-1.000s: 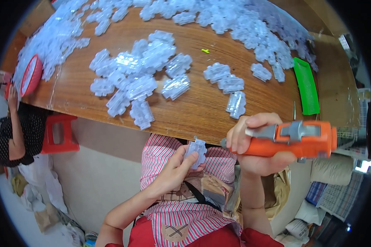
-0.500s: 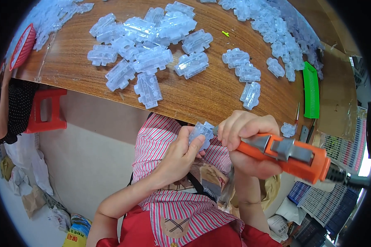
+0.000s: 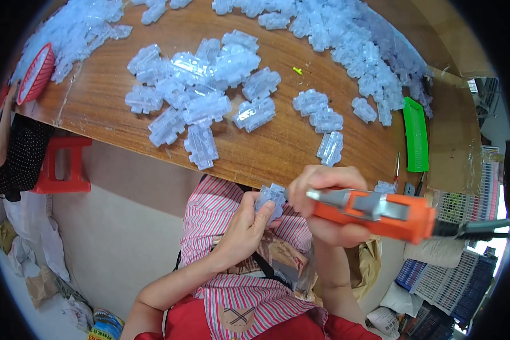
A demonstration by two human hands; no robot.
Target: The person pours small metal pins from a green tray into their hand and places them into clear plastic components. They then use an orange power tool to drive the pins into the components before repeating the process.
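Observation:
Between the thumb and fingers of my left hand (image 3: 241,229) is a clear, pale-blue plastic part (image 3: 270,201) with a tubular body and small side tabs. It is held over my lap, just below the table's front edge. My right hand (image 3: 328,207) wraps around an orange corded power tool (image 3: 374,214) with a grey metal lever along its top. The tool's front end points left and meets or nearly meets the right side of the part. My right fingers hide most of that end, so its exact kind cannot be made out.
Similar clear parts (image 3: 207,110) lie heaped on the wooden table (image 3: 252,150), with larger piles behind. At the right are a green tray (image 3: 416,136) and a cardboard sheet (image 3: 456,153). A red basket (image 3: 37,73), another person's arm (image 3: 3,133) and a red stool (image 3: 65,164) are at left.
The view has shifted, so the table and its parts sit lower. The orange tool lies slightly flatter, farther left in view. Both hands keep their holds, with the part still at the tool's front end.

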